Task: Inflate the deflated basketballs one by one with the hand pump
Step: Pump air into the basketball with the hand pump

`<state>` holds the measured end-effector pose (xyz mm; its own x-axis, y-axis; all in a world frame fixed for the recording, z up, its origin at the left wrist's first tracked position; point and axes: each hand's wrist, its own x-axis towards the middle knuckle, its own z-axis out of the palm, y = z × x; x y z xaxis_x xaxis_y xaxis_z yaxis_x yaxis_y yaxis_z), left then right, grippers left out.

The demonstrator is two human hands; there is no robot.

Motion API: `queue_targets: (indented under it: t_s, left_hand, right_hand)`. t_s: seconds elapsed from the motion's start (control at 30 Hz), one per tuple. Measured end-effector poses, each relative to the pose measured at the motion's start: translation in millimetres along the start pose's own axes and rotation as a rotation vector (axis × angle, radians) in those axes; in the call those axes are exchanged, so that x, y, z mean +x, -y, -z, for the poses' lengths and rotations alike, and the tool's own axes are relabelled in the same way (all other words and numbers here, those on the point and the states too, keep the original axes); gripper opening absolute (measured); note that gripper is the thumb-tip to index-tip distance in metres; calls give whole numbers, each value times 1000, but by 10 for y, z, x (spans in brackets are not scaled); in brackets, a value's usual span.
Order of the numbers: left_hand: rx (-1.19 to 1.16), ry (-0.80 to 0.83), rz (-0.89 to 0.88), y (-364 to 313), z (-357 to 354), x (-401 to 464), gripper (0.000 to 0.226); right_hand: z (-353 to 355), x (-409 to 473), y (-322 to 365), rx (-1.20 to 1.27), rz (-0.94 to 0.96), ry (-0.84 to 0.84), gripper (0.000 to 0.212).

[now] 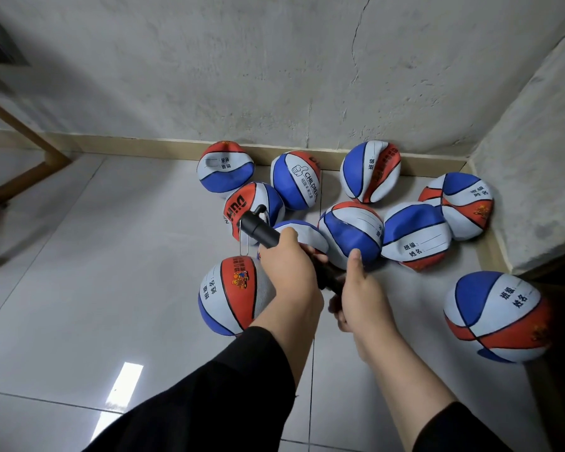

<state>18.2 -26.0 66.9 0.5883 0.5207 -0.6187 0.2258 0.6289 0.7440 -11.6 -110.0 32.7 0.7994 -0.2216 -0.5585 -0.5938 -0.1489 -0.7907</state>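
A black hand pump (261, 228) points up and to the left over the balls. My left hand (289, 269) grips its barrel, and my right hand (356, 295) grips the handle end lower right. A thin hose or needle (243, 243) hangs from the pump's tip. Several red, white and blue basketballs (351, 234) lie dented and deflated in the corner. Two rounder balls sit nearer me: one (232, 296) under my left forearm, one (496, 316) at the right.
A rough grey wall (274, 76) and a beige skirting board (177, 146) close off the corner behind the balls. A concrete ledge (535, 190) stands at the right. A wooden frame (23, 151) sits at the left. The floor (95, 288) is glossy grey tile.
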Motion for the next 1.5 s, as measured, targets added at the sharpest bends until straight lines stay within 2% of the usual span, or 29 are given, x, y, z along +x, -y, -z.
queue_targets:
  t_s: [0.1, 0.23, 0.37, 0.53, 0.73, 0.83, 0.93, 1.03, 1.07, 1.23, 1.5]
  left_hand:
    - [-17, 34, 32, 41, -32, -71, 14]
    - [-10, 58, 25, -62, -11, -60, 3]
    - [1, -43, -21, -328, 54, 257, 6]
    - [10, -57, -7, -292, 120, 301, 11]
    - [-94, -22, 51, -106, 26, 44, 6]
    - [-80, 26, 66, -5, -27, -12, 16]
    - [-75, 31, 76, 56, -21, -35, 19]
    - [-62, 8, 63, -40, 7, -24, 6]
    - [-65, -16, 45, -103, 24, 26, 2]
    - [-48, -85, -27, -287, 166, 368, 11]
    - [-40, -39, -25, -92, 43, 104, 7]
  right_hand:
    - [1, 4, 41, -20, 18, -27, 79]
    - [74, -35, 64, 50, -31, 23, 73]
    - [296, 15, 20, 81, -47, 1, 72]
    - [318, 3, -33, 47, -73, -25, 70]
    - [81, -35, 142, -39, 58, -19, 67]
    - [4, -35, 184, -37, 97, -44, 63]
    - [-2, -36, 127, -27, 77, -34, 69]
    - [124, -16, 43, 31, -25, -15, 78]
    - [201, -2, 15, 50, -52, -18, 78]
    - [450, 13, -107, 60, -75, -51, 71]
    - [103, -53, -13, 64, -67, -30, 71]
